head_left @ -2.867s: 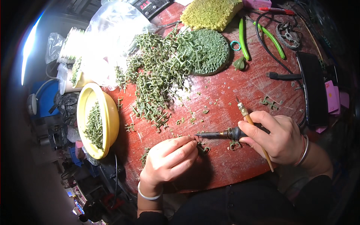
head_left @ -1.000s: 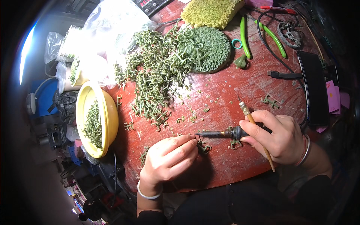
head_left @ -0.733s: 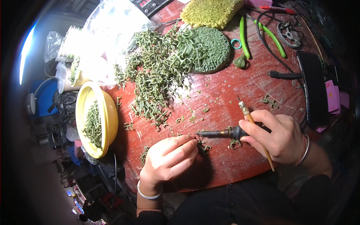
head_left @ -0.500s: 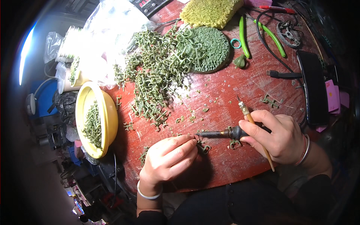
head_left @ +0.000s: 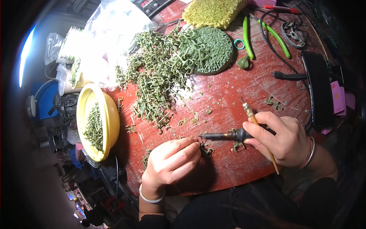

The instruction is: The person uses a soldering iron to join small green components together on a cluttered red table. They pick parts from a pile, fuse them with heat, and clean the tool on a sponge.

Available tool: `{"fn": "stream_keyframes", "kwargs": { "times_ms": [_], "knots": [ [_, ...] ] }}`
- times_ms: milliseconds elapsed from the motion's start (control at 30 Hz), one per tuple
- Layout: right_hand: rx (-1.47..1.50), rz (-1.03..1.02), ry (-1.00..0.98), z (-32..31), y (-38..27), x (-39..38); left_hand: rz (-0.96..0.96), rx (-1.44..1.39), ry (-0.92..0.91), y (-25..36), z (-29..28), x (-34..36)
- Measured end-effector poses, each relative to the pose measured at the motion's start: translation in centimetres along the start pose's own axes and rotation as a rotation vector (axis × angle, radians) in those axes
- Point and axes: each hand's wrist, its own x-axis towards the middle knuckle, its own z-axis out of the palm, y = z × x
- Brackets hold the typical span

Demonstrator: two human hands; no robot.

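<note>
My right hand (head_left: 280,139) grips a black-handled soldering iron (head_left: 221,136), its metal tip pointing left. A thin wooden-handled brush (head_left: 248,110) is also tucked between the fingers of that hand. My left hand (head_left: 173,162) is closed in a pinch beside the iron's tip, on a small green wax piece (head_left: 207,150) whose near end is hidden by the fingertips. Tip and fingertips almost meet. Under the iron's collar lies another small green piece (head_left: 239,146). Beyond my hands spreads a big heap of similar green branched pieces (head_left: 152,87).
A yellow bowl (head_left: 114,120) of green pieces stands at left. Behind the heap are a round green textured pad (head_left: 219,49) and a yellow sponge-like block (head_left: 213,11). Green-handled pliers (head_left: 248,38), a black cable (head_left: 282,57) and a dark phone (head_left: 318,89) lie at right.
</note>
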Motion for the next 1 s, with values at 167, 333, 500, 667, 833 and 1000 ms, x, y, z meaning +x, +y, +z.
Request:
{"fn": "stream_keyframes", "kwargs": {
  "times_ms": [167, 333, 500, 667, 833, 1000],
  "knots": [
    [-0.004, 0.005, -0.007, 0.03, 0.06, -0.10, -0.013, 0.000, -0.010, 0.17, -0.13, 0.10],
    [-0.005, 0.005, -0.005, -0.02, 0.07, -0.07, -0.015, -0.001, 0.001, 0.08, -0.01, -0.06],
    [0.001, 0.007, -0.003, -0.01, 0.02, -0.07, -0.025, 0.003, 0.007, 0.23, 0.05, -0.05],
    [0.003, 0.014, -0.011, -0.12, -0.04, -0.07, -0.028, 0.006, 0.002, 0.20, 0.08, -0.10],
    [0.000, 0.007, -0.015, -0.15, -0.03, -0.11, -0.027, 0.008, 0.001, 0.16, 0.09, -0.04],
    [-0.007, -0.008, -0.015, -0.09, 0.00, -0.10, -0.033, 0.011, 0.001, 0.30, 0.00, 0.01]
  ]
}}
